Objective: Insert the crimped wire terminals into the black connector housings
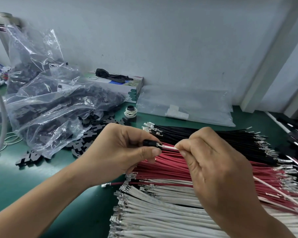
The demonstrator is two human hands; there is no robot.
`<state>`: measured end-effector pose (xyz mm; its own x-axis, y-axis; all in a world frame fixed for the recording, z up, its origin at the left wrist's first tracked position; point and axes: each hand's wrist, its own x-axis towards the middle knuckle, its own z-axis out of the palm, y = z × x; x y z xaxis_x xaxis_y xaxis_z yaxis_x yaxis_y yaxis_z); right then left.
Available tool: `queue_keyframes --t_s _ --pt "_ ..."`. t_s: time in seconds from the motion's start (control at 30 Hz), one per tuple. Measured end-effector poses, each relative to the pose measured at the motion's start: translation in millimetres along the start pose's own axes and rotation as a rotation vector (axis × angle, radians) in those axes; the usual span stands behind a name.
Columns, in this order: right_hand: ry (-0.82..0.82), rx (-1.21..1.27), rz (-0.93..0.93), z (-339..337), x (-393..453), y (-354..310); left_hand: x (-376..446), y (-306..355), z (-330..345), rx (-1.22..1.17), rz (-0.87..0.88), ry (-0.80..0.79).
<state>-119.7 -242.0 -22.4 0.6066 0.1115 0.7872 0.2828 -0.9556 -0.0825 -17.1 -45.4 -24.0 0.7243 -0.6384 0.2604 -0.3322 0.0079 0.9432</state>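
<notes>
My left hand [120, 150] grips a small black connector housing [149, 143] between thumb and fingers. My right hand [212, 162] pinches a white wire [169, 147] close to its crimped end, and that end meets the housing's opening. The wire's far length trails out to the right behind my right hand. Below both hands lie rows of black wires [213, 134], red wires [162, 167] and white wires [162, 213], all with metal terminals on their ends.
Loose black housings [86, 134] spill from clear plastic bags [55, 107] at the left on the green table [41, 177]. A cardboard box [126, 86], a small wire spool [130, 111] and a flat clear bag [187, 107] sit by the wall. Finished assemblies lie at the far right.
</notes>
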Motion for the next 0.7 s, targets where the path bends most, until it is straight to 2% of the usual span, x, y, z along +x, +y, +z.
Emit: queue_keyframes --t_s 0.07,0.2,0.33,0.47,0.7 --pt "0.009 -0.002 -0.028 1.5 -1.1 4.3 -0.7 0.7 1.9 0.025 0.004 0.014" --pt "-0.008 0.2 0.08 5.6 -5.1 5.8 -0.6 2.8 1.1 -0.011 -0.035 -0.005" --pt "-0.001 0.06 -0.015 6.5 -4.0 7.2 -1.9 3.9 1.7 0.076 -0.049 -0.041" --pt "0.012 0.226 0.057 9.8 -3.2 1.3 -2.1 2.8 2.6 -0.056 -0.089 -0.081" --pt "-0.041 0.286 0.102 3.5 -0.4 4.8 -0.1 -0.3 -1.0 -0.023 -0.049 -0.07"
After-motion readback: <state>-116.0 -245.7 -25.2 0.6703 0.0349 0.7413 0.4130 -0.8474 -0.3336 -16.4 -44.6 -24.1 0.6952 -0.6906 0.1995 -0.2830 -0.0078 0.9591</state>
